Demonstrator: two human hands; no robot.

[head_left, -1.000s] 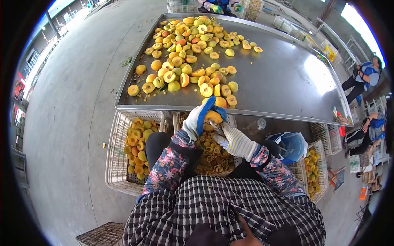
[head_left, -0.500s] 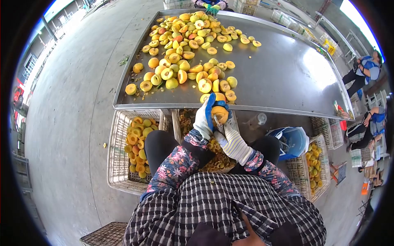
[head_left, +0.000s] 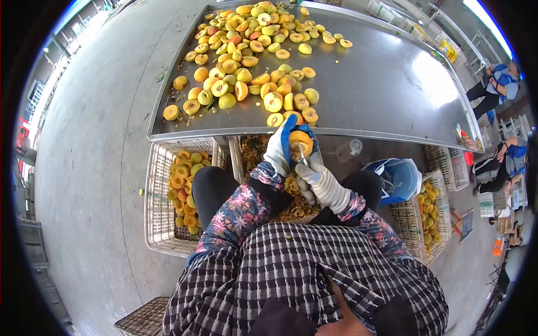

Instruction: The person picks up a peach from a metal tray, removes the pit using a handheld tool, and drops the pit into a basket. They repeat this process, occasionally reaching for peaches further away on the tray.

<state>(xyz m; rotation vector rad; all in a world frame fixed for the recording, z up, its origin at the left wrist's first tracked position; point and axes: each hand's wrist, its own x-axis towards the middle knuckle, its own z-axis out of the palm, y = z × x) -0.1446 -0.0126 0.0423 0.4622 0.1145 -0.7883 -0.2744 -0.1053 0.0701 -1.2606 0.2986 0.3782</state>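
Note:
My left hand (head_left: 279, 150), in a blue and white glove, is closed around a yellow peach half (head_left: 301, 140) just below the table's near edge. The cut face with its brown centre is turned towards me. In my right hand (head_left: 328, 189), which wears a striped glove, is a slim metal pitting tool (head_left: 302, 153). Its tip reaches the middle of the peach half; the handle is mostly hidden by the fingers. More peach halves (head_left: 227, 101) lie beyond my hands on the metal table (head_left: 370, 89). Beneath my hands sits a crate of peach scraps (head_left: 294, 210).
Peach halves fill part of a crate (head_left: 150, 207) at my left. To my right stand a blue bucket (head_left: 406, 182) and another crate (head_left: 443, 224) with peaches. A plastic cup (head_left: 355, 147) is under the table edge. Other people (head_left: 499, 84) are at the far right.
The view has tipped slightly, so the table sits higher in it, and the person's gloved hands at its far end have left view. The tool has shifted within the peach half.

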